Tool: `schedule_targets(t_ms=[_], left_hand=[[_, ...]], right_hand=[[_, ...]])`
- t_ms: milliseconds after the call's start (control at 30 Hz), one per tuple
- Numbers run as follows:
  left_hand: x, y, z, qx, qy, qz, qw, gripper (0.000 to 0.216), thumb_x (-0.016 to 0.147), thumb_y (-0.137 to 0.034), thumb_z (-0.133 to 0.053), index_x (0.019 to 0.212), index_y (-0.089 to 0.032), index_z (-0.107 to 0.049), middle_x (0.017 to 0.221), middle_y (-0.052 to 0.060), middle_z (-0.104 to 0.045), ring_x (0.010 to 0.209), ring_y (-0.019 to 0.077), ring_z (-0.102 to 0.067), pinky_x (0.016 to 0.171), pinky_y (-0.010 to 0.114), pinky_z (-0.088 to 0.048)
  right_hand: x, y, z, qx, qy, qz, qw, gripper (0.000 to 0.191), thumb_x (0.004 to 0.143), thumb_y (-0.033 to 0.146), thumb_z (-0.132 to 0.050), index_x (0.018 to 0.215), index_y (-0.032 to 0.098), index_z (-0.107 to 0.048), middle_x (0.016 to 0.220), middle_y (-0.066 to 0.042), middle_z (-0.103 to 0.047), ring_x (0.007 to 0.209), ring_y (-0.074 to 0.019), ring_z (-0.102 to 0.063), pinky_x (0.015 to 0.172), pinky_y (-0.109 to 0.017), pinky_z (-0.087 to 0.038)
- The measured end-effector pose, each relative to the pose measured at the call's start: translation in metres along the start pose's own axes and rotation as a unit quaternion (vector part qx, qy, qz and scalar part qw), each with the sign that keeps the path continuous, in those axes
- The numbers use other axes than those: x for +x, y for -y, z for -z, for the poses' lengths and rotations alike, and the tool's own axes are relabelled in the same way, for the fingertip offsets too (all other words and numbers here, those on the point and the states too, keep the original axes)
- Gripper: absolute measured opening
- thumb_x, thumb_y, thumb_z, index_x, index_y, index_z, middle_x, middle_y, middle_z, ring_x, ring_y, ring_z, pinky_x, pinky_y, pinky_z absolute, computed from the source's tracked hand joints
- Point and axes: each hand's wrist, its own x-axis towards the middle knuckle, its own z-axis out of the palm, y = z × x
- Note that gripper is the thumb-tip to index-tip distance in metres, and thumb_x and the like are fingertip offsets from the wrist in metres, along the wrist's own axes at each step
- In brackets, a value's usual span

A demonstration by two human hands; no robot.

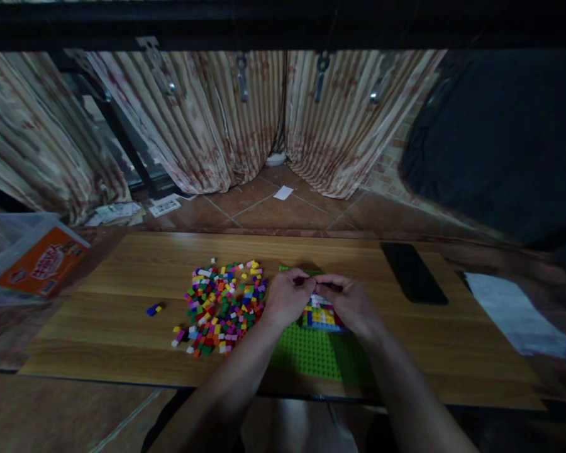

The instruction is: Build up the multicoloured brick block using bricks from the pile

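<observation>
A green studded baseplate (311, 353) lies near the front edge of the wooden table. On it stands a patch of joined toy bricks (321, 316) in yellow, white, blue and red. Both hands meet above the far part of this patch. My left hand (287, 294) is closed, thumb and fingertips pinched together. Facing it, my right hand (349, 301) is closed in a pinch too, its fingertips close to the left ones. Whatever lies between the fingertips is hidden or too small to make out. The hands cover the upper part of the baseplate.
Loose coloured bricks (226, 308) spread in a pile left of the baseplate, with a small blue and yellow cluster (154, 309) farther left. A black phone (414, 273) lies at the right. Paper (523, 314) is beyond the right edge, a plastic bin (16, 226) beyond the left.
</observation>
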Motion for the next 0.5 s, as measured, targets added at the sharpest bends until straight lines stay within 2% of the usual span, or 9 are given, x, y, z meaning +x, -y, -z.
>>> schedule_targets(t_ms=[167,300,400,500], left_hand=[[-0.003,0.001,0.003,-0.018,0.016,-0.023,0.999,0.021,0.080,-0.032,-0.059,0.082,-0.017,-0.073,0.070,0.001,-0.069,0.067,0.0149,-0.061,0.060,0.024,-0.045],[-0.002,0.004,0.010,-0.089,0.051,-0.046,0.994,0.025,0.084,-0.033,-0.054,0.084,-0.016,-0.072,0.077,0.002,-0.071,0.072,0.0146,-0.063,0.065,0.023,-0.048],[0.004,0.005,0.021,-0.115,0.031,-0.035,0.992,0.027,0.085,-0.034,-0.052,0.086,-0.015,-0.071,0.079,0.003,-0.071,0.074,0.0149,-0.063,0.066,0.023,-0.048],[0.009,0.007,0.037,-0.098,-0.006,-0.029,0.995,0.024,0.084,-0.032,-0.054,0.084,-0.015,-0.071,0.078,0.003,-0.071,0.075,0.0152,-0.064,0.070,0.025,-0.049]], right_hand=[[0.000,-0.005,-0.001,0.025,-0.001,0.016,1.000,0.030,0.059,0.042,-0.076,0.078,0.019,-0.076,0.073,-0.003,-0.074,0.062,-0.0163,-0.063,0.062,-0.030,-0.050],[0.000,-0.007,0.000,0.017,-0.009,0.010,1.000,0.038,0.061,0.046,-0.077,0.088,0.019,-0.076,0.079,-0.005,-0.075,0.068,-0.0187,-0.066,0.067,-0.033,-0.052],[-0.003,-0.001,0.007,-0.013,-0.013,0.032,0.999,0.044,0.065,0.047,-0.077,0.099,0.020,-0.074,0.097,-0.008,-0.075,0.083,-0.0222,-0.069,0.077,-0.037,-0.054],[-0.009,0.007,0.019,-0.073,0.036,0.061,0.995,0.055,0.066,0.046,-0.079,0.115,0.025,-0.068,0.119,-0.007,-0.069,0.098,-0.0250,-0.068,0.084,-0.039,-0.054]])
